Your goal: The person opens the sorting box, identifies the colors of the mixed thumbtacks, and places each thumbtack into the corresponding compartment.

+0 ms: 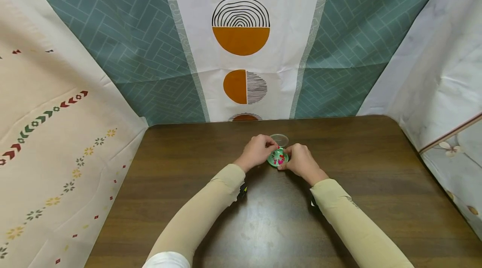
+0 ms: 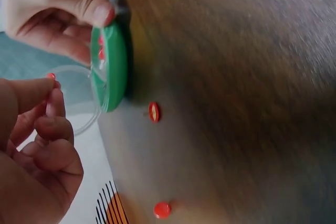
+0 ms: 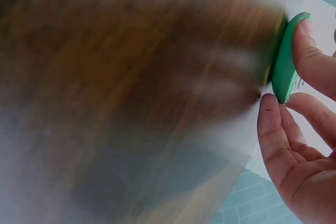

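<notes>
My left hand (image 1: 257,150) is just left of a small round green case (image 1: 272,162) and pinches a small red thumbtack (image 2: 51,76) between thumb and fingertip. The case has a clear lid (image 1: 280,139), swung back toward the far side, and several red and pink pieces lie inside. My right hand (image 1: 301,161) grips the case's right side, thumb at the near rim and fingers at the far rim. In the right wrist view the green case (image 3: 286,61) hides its contents. Beside it in the left wrist view, a red thumbtack (image 2: 154,112) lies on the table.
Another red tack (image 2: 162,210) lies farther off on the brown wooden table (image 1: 188,146). Patterned cloth (image 1: 241,63) hangs behind the table's far edge, and more cloth hangs along both sides. Dark straps (image 1: 242,191) show under the sleeves.
</notes>
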The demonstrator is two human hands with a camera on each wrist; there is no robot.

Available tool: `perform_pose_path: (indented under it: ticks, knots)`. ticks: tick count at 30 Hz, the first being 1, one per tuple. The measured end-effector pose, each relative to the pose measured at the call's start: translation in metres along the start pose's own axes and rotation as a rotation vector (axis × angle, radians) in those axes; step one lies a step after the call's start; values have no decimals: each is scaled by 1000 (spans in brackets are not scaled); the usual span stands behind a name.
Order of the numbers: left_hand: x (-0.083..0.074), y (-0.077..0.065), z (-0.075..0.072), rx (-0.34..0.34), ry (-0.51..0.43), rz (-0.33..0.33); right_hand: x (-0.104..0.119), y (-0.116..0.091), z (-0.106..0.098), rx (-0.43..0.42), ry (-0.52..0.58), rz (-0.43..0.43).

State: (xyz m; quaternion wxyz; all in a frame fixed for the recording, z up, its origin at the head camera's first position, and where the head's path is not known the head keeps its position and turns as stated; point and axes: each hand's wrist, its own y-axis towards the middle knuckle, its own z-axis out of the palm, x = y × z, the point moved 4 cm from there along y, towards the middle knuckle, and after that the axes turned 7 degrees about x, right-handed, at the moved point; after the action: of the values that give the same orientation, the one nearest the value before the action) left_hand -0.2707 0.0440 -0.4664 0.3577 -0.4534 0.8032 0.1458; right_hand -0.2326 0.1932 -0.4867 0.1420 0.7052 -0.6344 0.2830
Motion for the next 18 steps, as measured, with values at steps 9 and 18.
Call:
perform_pose_path:
  ticks: [9, 18]
  knots:
    - [-6, 7, 12, -38, 234, -89, 1, 0, -3, -8, -4, -21]
    - [-13, 9, 20, -9, 318, -116, 0, 1, -3, -9, 8, -29]
